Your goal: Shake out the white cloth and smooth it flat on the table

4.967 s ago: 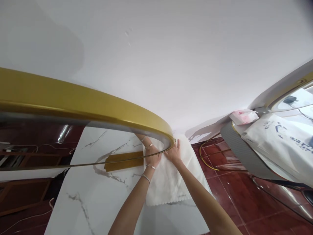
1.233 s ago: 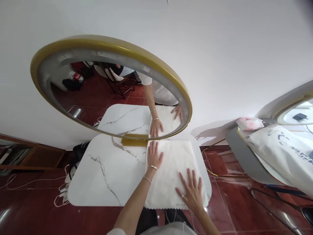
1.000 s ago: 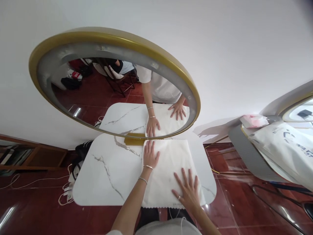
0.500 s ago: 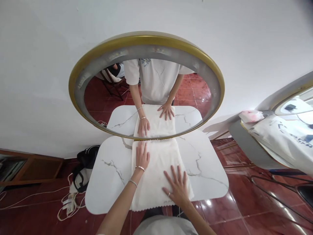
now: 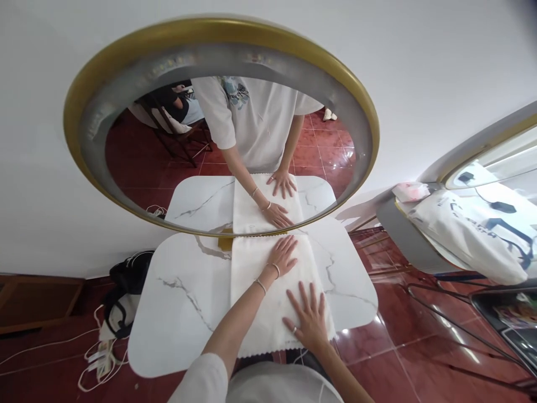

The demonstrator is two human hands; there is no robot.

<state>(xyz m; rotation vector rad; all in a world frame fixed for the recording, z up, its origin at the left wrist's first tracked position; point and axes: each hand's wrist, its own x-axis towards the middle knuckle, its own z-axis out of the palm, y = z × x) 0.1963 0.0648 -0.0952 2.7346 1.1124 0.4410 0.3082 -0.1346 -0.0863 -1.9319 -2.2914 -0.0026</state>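
A white cloth with scalloped short edges lies flat down the middle of the white marbled table. My left hand rests flat on its far part, close to the mirror's lower rim, with fingers stretched toward the right. Two bracelets circle that wrist. Nearer to me, my right hand presses palm down on the cloth's right side, fingers spread, a ring on one finger. Neither hand grips anything. The cloth's near edge reaches the table's front edge.
A large oval mirror with a gold frame stands at the table's far side, reflecting my arms and a seated person. On the left floor are a black bag and a power strip with cables. Another table holding a white bag stands right.
My left hand has slid from the cloth's far left across to its far right. My right hand stays spread in about the same place. The view has shifted and tilted.
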